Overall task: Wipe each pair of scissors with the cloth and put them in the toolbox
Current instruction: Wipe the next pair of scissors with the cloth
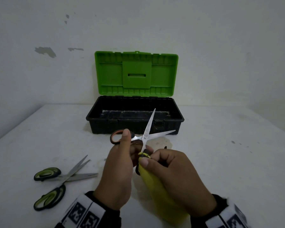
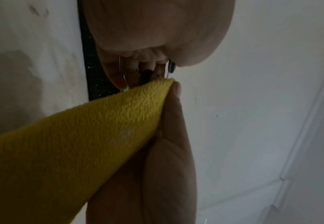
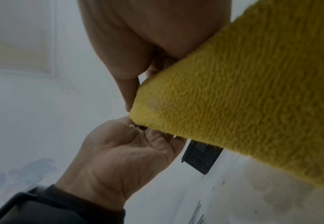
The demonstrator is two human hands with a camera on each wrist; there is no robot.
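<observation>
White table (image 1: pixel 220 145), stained; scuffed white wall (image 1: pixel 39 38) behind toolbox (image 1: pixel 135 122).

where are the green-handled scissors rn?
Head view: the green-handled scissors lie open on the white table, lower left, beside the left hand.

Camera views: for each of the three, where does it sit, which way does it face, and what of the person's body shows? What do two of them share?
Head: worn high, facing forward and down at the open toolbox, orange-handled scissors, green-handled scissors; both hands show.
Left wrist: looks along the left hand at the yellow cloth.
Right wrist: looks along the right hand, cloth in front, left hand opposite.
Shared: both wrist views show cloth, both hands, and a toolbox edge.
</observation>
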